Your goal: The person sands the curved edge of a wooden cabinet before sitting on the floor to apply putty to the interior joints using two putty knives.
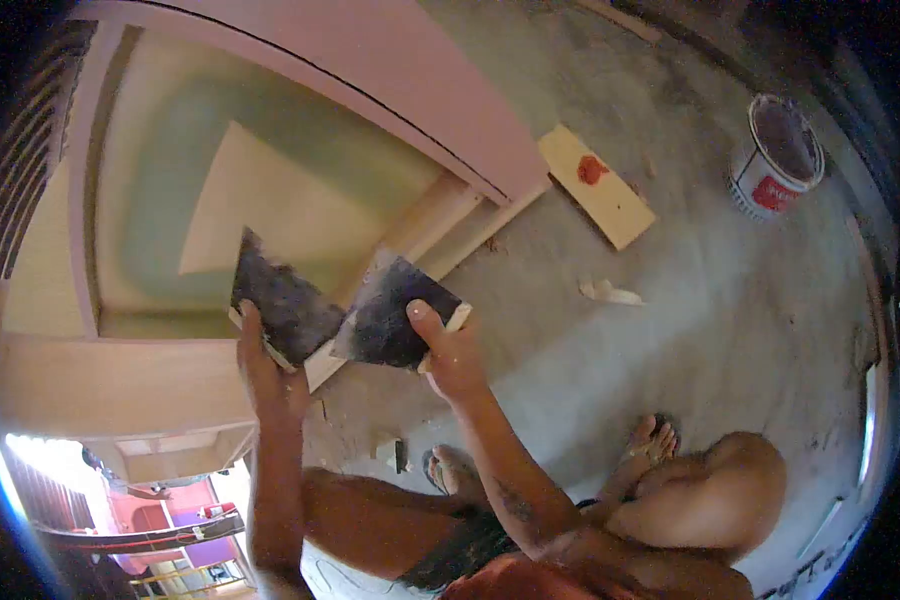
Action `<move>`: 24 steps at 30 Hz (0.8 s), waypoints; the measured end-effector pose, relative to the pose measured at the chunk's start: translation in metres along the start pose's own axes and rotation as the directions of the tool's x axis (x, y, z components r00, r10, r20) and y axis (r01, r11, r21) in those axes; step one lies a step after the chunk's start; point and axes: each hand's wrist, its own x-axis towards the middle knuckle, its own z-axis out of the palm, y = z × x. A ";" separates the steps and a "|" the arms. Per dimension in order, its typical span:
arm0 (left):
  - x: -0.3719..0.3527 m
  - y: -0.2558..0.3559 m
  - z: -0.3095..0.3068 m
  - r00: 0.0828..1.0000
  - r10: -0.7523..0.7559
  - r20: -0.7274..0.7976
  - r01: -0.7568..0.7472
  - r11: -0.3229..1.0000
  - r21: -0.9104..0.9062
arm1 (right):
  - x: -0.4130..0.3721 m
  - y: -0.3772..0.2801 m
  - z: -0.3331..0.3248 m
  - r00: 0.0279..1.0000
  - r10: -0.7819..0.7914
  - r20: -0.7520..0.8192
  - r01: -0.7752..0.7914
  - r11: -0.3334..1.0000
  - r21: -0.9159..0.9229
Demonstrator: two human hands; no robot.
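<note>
My left hand (268, 375) is closed on a putty scraper (282, 305), a dark, smeared flat blade with a pale strip along the gripped edge. A second, similar putty scraper (382, 318) is in my right hand (452, 352), with the thumb pressed on its dark face. The two blades meet or overlap at their near corners in this view. Behind them is a wooden cabinet frame (490, 130) around a recessed panel (300, 200) with green and cream patches.
A pale board (618, 212) bearing a red blob lies on the concrete floor (730, 330). Farther right stands a white bucket (760, 185) with a red label. A pale scrap (612, 293) and a small block (386, 451) lie on the floor, the block near my foot.
</note>
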 end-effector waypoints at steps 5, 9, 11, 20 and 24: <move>-0.008 -0.023 -0.005 0.986 0.157 -0.056 -0.155 0.987 0.044 | -0.016 0.000 0.031 0.964 -0.052 -0.262 -0.016 0.968 -0.251; -0.004 -0.063 -0.058 0.941 0.282 -0.186 -0.203 0.912 0.356 | -0.023 0.021 0.029 0.956 0.039 -0.290 -0.102 0.973 -0.206; 0.007 -0.073 -0.071 0.914 0.401 -0.065 -0.243 0.667 0.704 | -0.010 0.034 0.011 0.938 -0.113 -0.327 -0.001 0.944 -0.330; 0.030 -0.078 -0.048 0.655 0.019 0.755 -0.738 0.232 0.634 | 0.019 0.006 0.009 0.816 -0.430 -0.385 0.203 0.838 -0.507; 0.039 -0.075 -0.052 0.691 -0.029 0.722 -0.663 0.371 0.650 | 0.039 0.008 0.005 0.905 -0.397 -0.151 0.300 0.849 -0.436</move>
